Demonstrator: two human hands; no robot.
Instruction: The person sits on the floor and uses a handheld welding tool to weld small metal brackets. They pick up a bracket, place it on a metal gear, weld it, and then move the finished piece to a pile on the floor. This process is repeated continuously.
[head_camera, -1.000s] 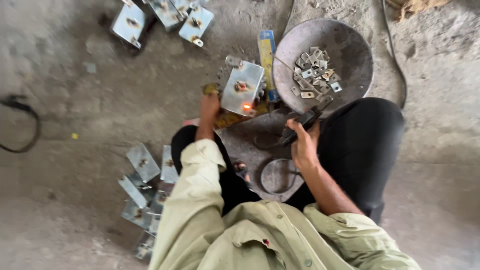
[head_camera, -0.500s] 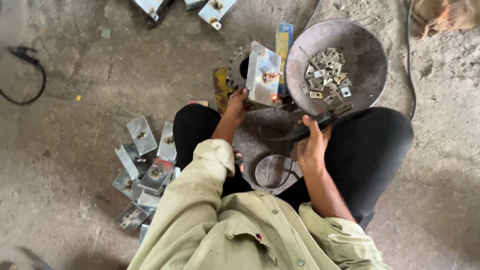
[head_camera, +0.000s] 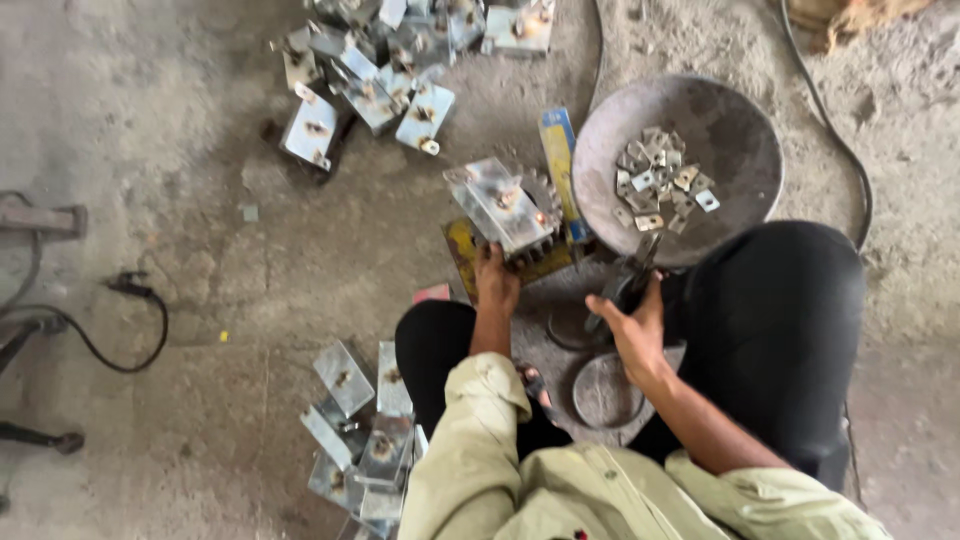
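Head view, left hand (head_camera: 496, 282): fingers closed around the near edge of a flat rectangular grey metal plate with a small stud at its centre (head_camera: 505, 205), held tilted just above a yellow block on the floor (head_camera: 462, 245).
Head view, right hand (head_camera: 634, 325): fingers wrapped round the dark handle of a hand tool (head_camera: 628, 283), tip aimed toward the held plate; kind of tool hard to make out.
Place of the plate: in the left hand, just beside the round grey metal pan (head_camera: 745, 150), in front of the black-clad knees.
Supply: loose pile of small square metal tabs (head_camera: 660, 185) lying inside the pan.
Stack near the left knee: similar grey plates (head_camera: 362, 430) lying on the concrete floor (head_camera: 200, 250), overlapping.
Heap at the top: more such plates with studs (head_camera: 380, 60), well apart from the hands.
Progress, as a judgement: many plates in both groups, one in hand; which group counts as finished cannot be told.
Hidden or unclear: contact between tool tip and plate blurred; blue-and-yellow bar (head_camera: 560, 160) partly covered by the plate; top heap cut off by the frame edge; ring-shaped metal part (head_camera: 605, 390) between the legs half shaded.
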